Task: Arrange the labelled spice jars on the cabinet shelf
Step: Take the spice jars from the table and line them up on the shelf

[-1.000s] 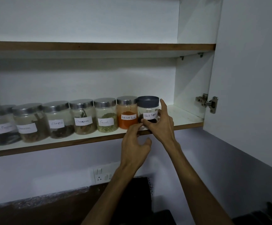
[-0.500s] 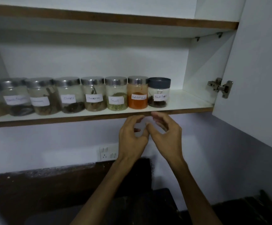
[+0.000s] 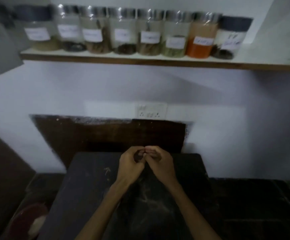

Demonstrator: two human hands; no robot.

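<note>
Several labelled spice jars stand in a row on the cabinet shelf (image 3: 140, 62) at the top of the view. At the right end is the dark-lidded black pepper jar (image 3: 229, 38), with the orange red chilli jar (image 3: 201, 37) beside it. Another dark-lidded jar (image 3: 36, 28) ends the row on the left. My left hand (image 3: 131, 164) and my right hand (image 3: 159, 163) are far below the shelf, over a dark counter, fingers curled and fingertips touching each other. Neither hand holds a jar. The view is blurred.
A white switch and socket plate (image 3: 152, 110) sits on the wall under the shelf. A dark slab counter (image 3: 88, 187) lies below my hands. An open cabinet door (image 3: 0, 49) hangs at the left. A reddish round object (image 3: 28, 217) is at the bottom left.
Both hands left the black pepper jar and dropped from the shelf edge down to the counter. The view tilted downward, so the shelf now sits at the top.
</note>
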